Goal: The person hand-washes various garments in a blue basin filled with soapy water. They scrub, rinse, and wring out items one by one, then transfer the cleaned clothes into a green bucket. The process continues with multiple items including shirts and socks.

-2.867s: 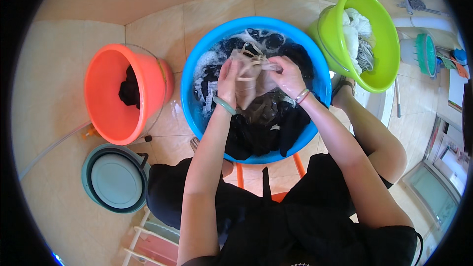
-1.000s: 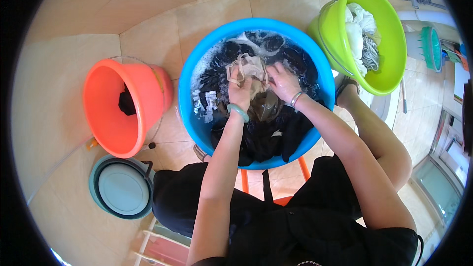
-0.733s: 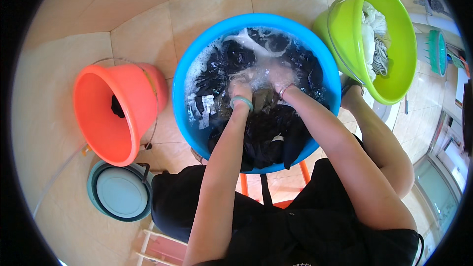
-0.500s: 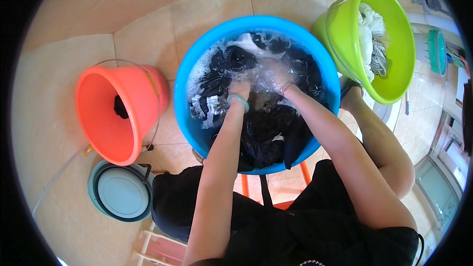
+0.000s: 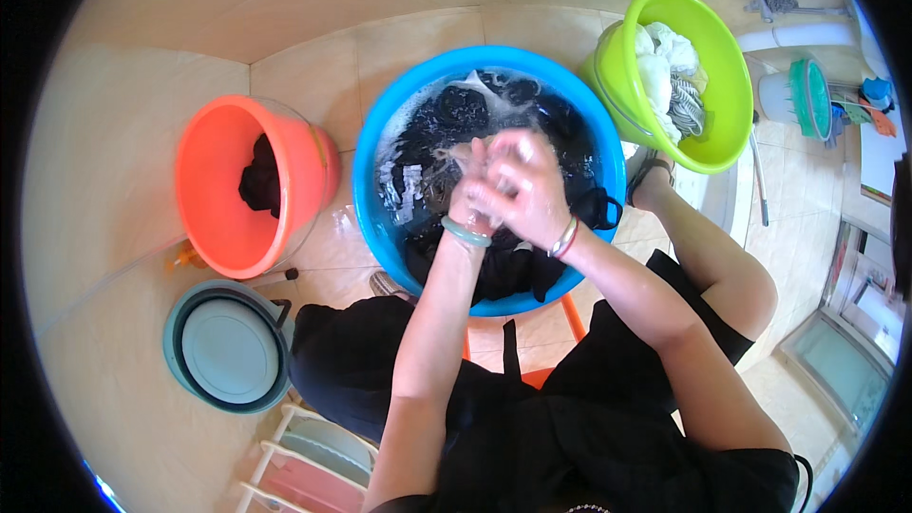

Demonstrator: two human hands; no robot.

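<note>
Both my hands are together just above the soapy water in a big blue basin. My right hand lies across my left hand, its wet fingers apart and blurred by motion. The left hand's fingers are mostly hidden behind it, so I cannot tell how they are held. No cloth shows plainly between the hands. Dark clothes soak in the basin, some heaped at its near side. A pale cloth floats toward the far side, and a strap hangs over the right rim.
At left, a coral bucket holds a dark garment. A lime-green bucket at far right holds white and striped clothes. A grey-blue collapsible tub stands at near left beside a cream rack. Orange stool legs show below the basin.
My hands have come up out of the water and drawn together, the right now over the left. The whole view has shifted slightly.
</note>
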